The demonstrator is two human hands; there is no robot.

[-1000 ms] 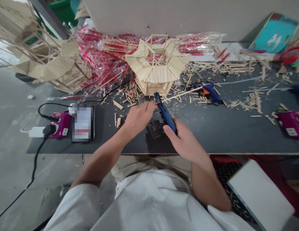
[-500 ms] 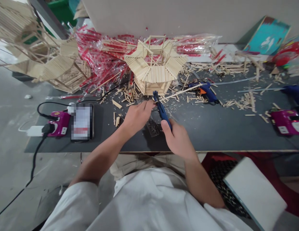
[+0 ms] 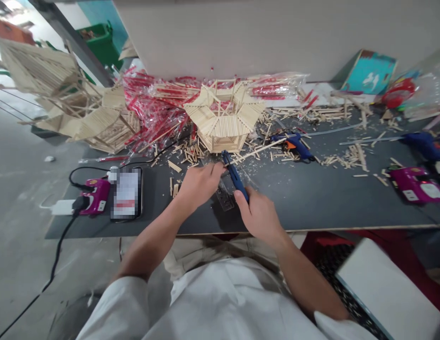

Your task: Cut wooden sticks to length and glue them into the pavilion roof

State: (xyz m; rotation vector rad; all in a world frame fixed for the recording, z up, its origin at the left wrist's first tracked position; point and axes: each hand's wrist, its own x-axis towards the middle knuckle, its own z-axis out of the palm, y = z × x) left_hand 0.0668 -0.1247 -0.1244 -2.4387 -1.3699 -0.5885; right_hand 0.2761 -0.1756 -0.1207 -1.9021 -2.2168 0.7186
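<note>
My right hand (image 3: 260, 212) is closed around the handles of a blue hand cutter (image 3: 235, 177), whose head points away from me. Pinched in the fingers of my left hand (image 3: 202, 184) is the end of a thin wooden stick (image 3: 257, 149), which runs off to the right past the cutter's jaws. Whether the jaws touch the stick is too small to tell. Just beyond both hands stands a wooden stick model (image 3: 228, 125) with a flared, many-sided roof. Under the hands lies a small dark clear plate (image 3: 225, 197).
A phone (image 3: 126, 193) and a magenta power socket (image 3: 95, 196) lie at left, near a larger stick model (image 3: 95, 123). Red-and-clear wrappers (image 3: 152, 101) heap at the back. Blue glue guns (image 3: 297, 146) and a second magenta socket (image 3: 416, 184) are at right, among scattered stick offcuts (image 3: 354, 158).
The camera's view has shifted, so the table sits lower in the picture. Both hands keep their hold on the stick and cutter, with little visible movement relative to the table.
</note>
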